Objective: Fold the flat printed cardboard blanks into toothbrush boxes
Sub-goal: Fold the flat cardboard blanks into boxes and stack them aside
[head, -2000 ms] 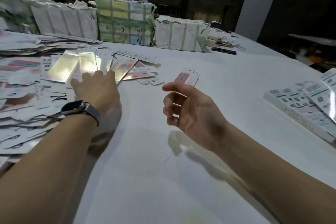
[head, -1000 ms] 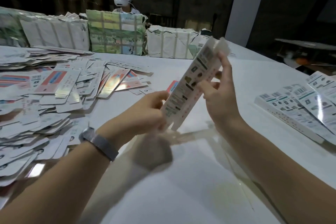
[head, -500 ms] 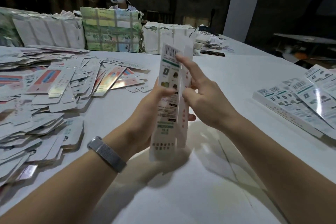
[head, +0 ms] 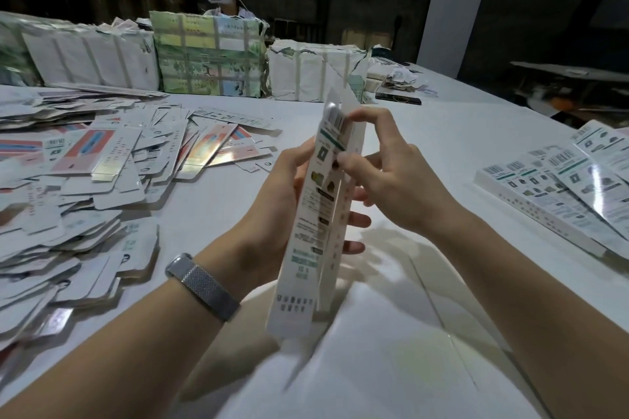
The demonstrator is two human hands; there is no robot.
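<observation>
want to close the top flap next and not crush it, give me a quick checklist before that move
1. Blank held by both hands: ok. The left hand grips its middle from behind, and the right hand pinches near the top.
2. Blank opened into a tube: cannot tell. A long crease shows, but the far side is hidden.
3. Top flap free to fold: ok. It stands above the right fingers, uncovered.
4. Bottom end closed: cannot tell, it is blurred.
5. Room on the table below: ok, bare surface under the blank.
6. Place for the finished box: ok. Folded boxes lie at the right.
</observation>
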